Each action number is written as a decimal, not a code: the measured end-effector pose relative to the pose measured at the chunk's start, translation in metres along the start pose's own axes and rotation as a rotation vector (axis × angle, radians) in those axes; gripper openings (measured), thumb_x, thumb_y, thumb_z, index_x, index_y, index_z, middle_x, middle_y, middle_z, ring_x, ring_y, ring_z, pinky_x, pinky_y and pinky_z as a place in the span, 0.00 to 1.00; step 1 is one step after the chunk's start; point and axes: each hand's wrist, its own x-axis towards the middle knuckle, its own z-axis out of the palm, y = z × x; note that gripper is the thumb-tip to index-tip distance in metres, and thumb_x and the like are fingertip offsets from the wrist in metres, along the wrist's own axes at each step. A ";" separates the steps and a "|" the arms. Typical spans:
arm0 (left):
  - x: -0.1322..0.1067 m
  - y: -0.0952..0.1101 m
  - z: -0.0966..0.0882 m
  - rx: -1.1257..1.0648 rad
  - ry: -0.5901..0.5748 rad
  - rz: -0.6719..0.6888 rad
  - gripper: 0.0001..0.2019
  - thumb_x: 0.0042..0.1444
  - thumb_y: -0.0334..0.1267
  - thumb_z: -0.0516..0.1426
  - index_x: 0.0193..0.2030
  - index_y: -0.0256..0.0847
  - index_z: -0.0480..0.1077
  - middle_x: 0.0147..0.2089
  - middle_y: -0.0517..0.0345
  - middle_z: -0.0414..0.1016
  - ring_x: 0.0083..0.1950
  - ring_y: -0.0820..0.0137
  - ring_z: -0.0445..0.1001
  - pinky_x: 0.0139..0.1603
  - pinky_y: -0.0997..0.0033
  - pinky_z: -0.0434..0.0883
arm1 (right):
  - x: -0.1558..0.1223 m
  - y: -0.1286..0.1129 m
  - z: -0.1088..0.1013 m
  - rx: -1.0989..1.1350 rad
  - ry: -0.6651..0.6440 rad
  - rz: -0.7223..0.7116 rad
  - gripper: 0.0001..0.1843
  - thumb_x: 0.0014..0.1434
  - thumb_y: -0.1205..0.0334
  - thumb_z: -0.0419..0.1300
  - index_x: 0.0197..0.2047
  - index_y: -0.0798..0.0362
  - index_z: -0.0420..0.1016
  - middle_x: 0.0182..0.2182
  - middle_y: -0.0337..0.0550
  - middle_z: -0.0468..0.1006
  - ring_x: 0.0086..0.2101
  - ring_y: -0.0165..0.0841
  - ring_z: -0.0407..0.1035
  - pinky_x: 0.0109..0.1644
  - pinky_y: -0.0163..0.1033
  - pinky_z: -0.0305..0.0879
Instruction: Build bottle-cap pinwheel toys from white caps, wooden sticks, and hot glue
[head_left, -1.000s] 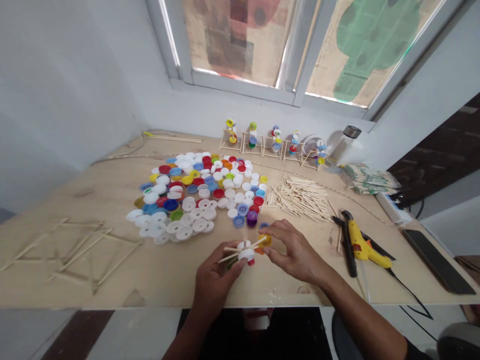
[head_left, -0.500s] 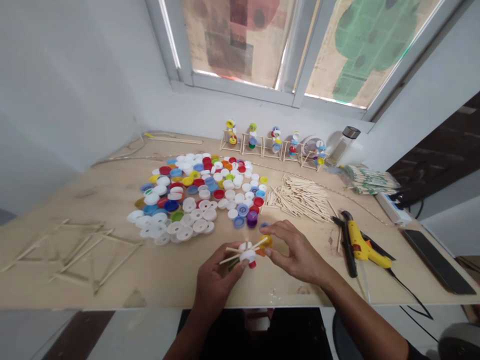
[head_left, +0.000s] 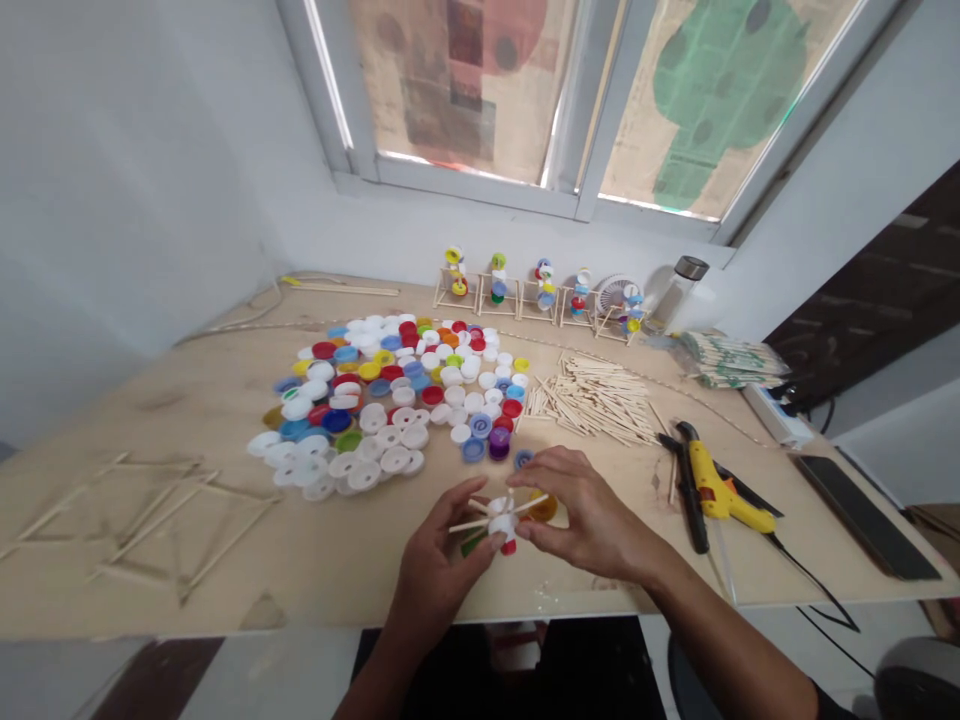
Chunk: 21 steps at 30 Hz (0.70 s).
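My left hand (head_left: pixel 444 545) is closed on a small bottle-cap wheel (head_left: pixel 502 522), its thumb pressed against the white cap at the hub. Thin wooden sticks (head_left: pixel 469 524) radiate from that hub. Around it show a green cap (head_left: pixel 473 543), a red cap (head_left: pixel 509 547) and a yellow-orange cap (head_left: pixel 545 506); how they join the wheel is unclear. My right hand (head_left: pixel 589 515) curves about the wheel's right side. Its thumb and fingers are apart, close to the hub and stick ends. Contact there is hard to make out.
Loose plastic caps (head_left: pixel 390 410) cover the table's middle, beside a heap of sticks (head_left: pixel 596 398). Stick frames (head_left: pixel 150 520) lie left. A yellow glue gun (head_left: pixel 724 485) and phone (head_left: pixel 866 515) lie right. Small cap-wheel models (head_left: pixel 544 290) and a bottle (head_left: pixel 677 290) stand behind.
My right hand has come closer to the hub, its thumb now beside it. The wheel has shifted slightly right and toward me in my left hand. The camera view has moved a little.
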 end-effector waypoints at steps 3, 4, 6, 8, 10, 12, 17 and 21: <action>-0.002 0.003 0.000 0.037 -0.046 0.027 0.26 0.46 0.41 0.62 0.53 0.43 0.67 0.37 0.58 0.77 0.36 0.67 0.78 0.41 0.66 0.76 | 0.001 0.000 0.004 -0.007 -0.026 -0.001 0.15 0.55 0.57 0.63 0.46 0.49 0.72 0.42 0.45 0.77 0.45 0.39 0.68 0.51 0.46 0.58; -0.003 0.005 0.001 0.048 -0.039 0.036 0.25 0.46 0.41 0.62 0.53 0.43 0.68 0.37 0.58 0.77 0.36 0.67 0.78 0.41 0.67 0.76 | 0.001 -0.001 0.005 -0.001 -0.036 0.000 0.13 0.55 0.57 0.63 0.44 0.49 0.73 0.40 0.44 0.78 0.43 0.38 0.69 0.50 0.46 0.59; -0.005 0.010 0.003 0.038 -0.003 0.042 0.24 0.46 0.39 0.62 0.52 0.44 0.68 0.36 0.59 0.76 0.36 0.68 0.77 0.41 0.68 0.75 | 0.001 -0.002 0.005 0.017 -0.042 0.004 0.10 0.56 0.56 0.63 0.41 0.50 0.73 0.35 0.41 0.78 0.39 0.36 0.70 0.48 0.44 0.59; -0.007 0.016 0.005 -0.024 0.044 0.035 0.23 0.46 0.39 0.62 0.51 0.44 0.68 0.35 0.60 0.76 0.36 0.68 0.77 0.39 0.69 0.75 | 0.001 -0.003 0.005 0.053 -0.024 0.026 0.09 0.56 0.57 0.63 0.39 0.50 0.73 0.32 0.39 0.77 0.37 0.35 0.70 0.48 0.43 0.59; -0.008 0.021 0.007 -0.110 0.076 0.013 0.24 0.44 0.40 0.64 0.50 0.42 0.69 0.35 0.59 0.76 0.37 0.67 0.77 0.40 0.68 0.75 | 0.000 -0.004 0.006 0.116 0.013 0.070 0.08 0.55 0.59 0.64 0.38 0.50 0.73 0.32 0.38 0.77 0.37 0.34 0.70 0.48 0.43 0.60; -0.008 0.024 0.008 -0.204 0.086 -0.028 0.25 0.42 0.41 0.65 0.50 0.42 0.69 0.38 0.56 0.76 0.39 0.64 0.77 0.41 0.67 0.75 | -0.002 -0.005 0.008 0.215 0.067 0.132 0.07 0.54 0.61 0.64 0.38 0.49 0.73 0.34 0.38 0.77 0.38 0.34 0.71 0.48 0.42 0.61; -0.008 0.023 0.005 -0.368 0.087 -0.114 0.25 0.37 0.42 0.68 0.46 0.41 0.72 0.45 0.51 0.77 0.44 0.60 0.76 0.45 0.64 0.72 | -0.005 -0.007 0.021 0.587 0.159 0.290 0.08 0.55 0.57 0.63 0.36 0.51 0.73 0.37 0.41 0.76 0.36 0.33 0.72 0.41 0.38 0.68; -0.005 0.018 -0.003 -0.390 -0.061 -0.126 0.19 0.39 0.41 0.67 0.40 0.39 0.74 0.39 0.52 0.77 0.42 0.60 0.75 0.45 0.64 0.70 | -0.005 -0.013 0.031 0.715 0.202 0.341 0.11 0.52 0.55 0.65 0.35 0.52 0.73 0.36 0.40 0.76 0.37 0.34 0.72 0.43 0.38 0.69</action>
